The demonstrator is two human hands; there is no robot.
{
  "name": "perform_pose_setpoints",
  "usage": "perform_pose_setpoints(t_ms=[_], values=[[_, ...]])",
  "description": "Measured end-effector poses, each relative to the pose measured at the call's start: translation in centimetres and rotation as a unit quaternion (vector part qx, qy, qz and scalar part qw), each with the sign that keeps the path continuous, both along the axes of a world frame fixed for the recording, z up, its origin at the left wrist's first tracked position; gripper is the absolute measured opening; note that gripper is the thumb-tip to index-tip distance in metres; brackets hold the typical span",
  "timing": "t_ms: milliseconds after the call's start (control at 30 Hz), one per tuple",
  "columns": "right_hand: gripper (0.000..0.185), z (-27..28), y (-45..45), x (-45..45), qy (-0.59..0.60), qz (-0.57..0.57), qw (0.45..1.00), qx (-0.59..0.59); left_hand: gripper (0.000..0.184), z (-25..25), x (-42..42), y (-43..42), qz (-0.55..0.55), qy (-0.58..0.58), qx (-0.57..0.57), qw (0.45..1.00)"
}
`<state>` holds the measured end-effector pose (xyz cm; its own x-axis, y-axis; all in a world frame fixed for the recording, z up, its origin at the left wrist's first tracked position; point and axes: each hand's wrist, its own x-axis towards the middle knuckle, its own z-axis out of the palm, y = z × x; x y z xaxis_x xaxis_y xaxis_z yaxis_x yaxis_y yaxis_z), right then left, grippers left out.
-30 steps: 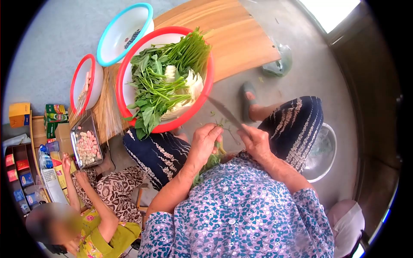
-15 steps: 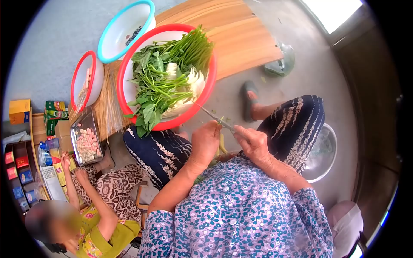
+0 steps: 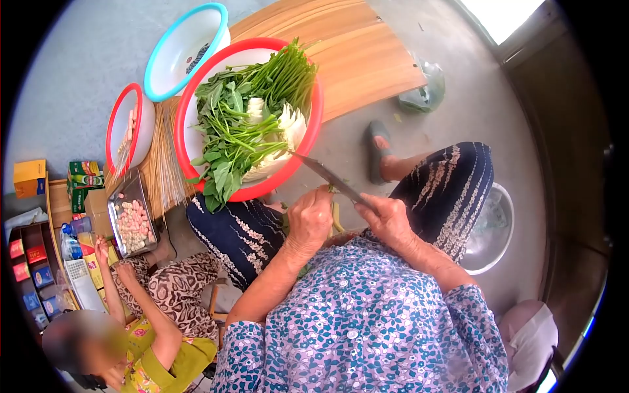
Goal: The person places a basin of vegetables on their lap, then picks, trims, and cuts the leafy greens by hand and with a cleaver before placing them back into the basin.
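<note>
Left hand (image 3: 310,219)'s fingers are curled round a green sprig (image 3: 331,189), mostly hidden tbh. Right hand (image 3: 388,219) has its fingers wrapped round a knife (image 3: 334,179), tip by the red-rimmed basin (image 3: 318,108) piled with leafy greens (image 3: 226,173). Wooden surface (image 3: 367,59)'s just past that.

Left hand (image 3: 312,216) mostly hides what it grips; right hand (image 3: 388,219) covers the handle of the knife (image 3: 336,181); co-worker's head (image 3: 85,344) blurred
</note>
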<state>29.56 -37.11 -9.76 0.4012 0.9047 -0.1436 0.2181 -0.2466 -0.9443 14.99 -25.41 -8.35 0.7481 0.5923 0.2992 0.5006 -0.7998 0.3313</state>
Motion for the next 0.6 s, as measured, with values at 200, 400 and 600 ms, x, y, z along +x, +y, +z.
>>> perform_pose_setpoints(t_ms=[200,400,600], values=[[0.024,-0.4,-0.1,0.2,-0.042,0.009,0.999,0.014,0.016,0.2,-0.5,1.2,-0.021,-0.02,0.045,0.999],[0.026,0.7,0.1,0.2,0.034,-0.019,0.999,-0.006,0.019,0.3,-1.3,1.4,-0.059,0.007,0.066,0.996],[0.027,1.3,0.2,-0.1,0.045,-0.022,0.999,0.022,0.018,0.8,-1.2,1.7,-0.096,0.009,0.121,0.988]])
